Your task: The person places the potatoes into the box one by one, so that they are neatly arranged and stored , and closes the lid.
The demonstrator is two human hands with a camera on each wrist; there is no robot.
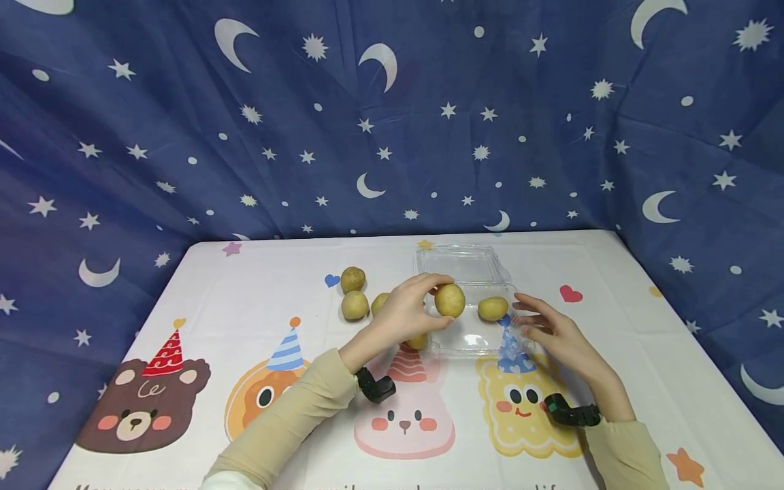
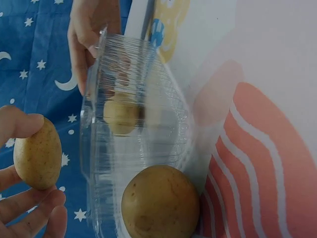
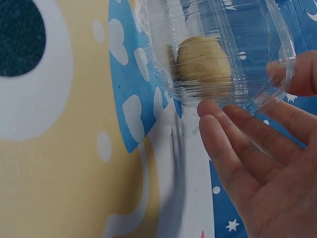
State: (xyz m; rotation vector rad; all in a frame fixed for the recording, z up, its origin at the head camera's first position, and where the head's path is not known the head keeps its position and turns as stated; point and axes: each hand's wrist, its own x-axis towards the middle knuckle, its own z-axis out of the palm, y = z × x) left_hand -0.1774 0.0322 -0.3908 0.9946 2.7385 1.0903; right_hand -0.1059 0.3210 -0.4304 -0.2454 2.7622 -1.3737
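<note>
My left hand [image 1: 401, 309] holds a yellow-brown potato [image 1: 450, 300] between thumb and fingers. In the left wrist view that potato [image 2: 38, 154] is level with or above the rim of a clear plastic clamshell box [image 1: 471, 340]. The box's lid [image 1: 458, 262] is folded back to the far side. Inside lies another potato [image 1: 493, 308], toward the right wall. Beside that wall is my right hand [image 1: 554, 333], its fingers loosely extended. The right wrist view puts its thumb and fingertips [image 3: 207, 106] right at the box's rim and side.
Left of the box are several loose potatoes: two [image 1: 352, 280] near the blue heart, one [image 1: 380, 303] partly behind my left hand, and one [image 1: 418, 341] by the box's near left corner. A white cartoon-print cloth [image 1: 275, 422] covers the table. A blue star-patterned curtain [image 1: 392, 136] hangs behind.
</note>
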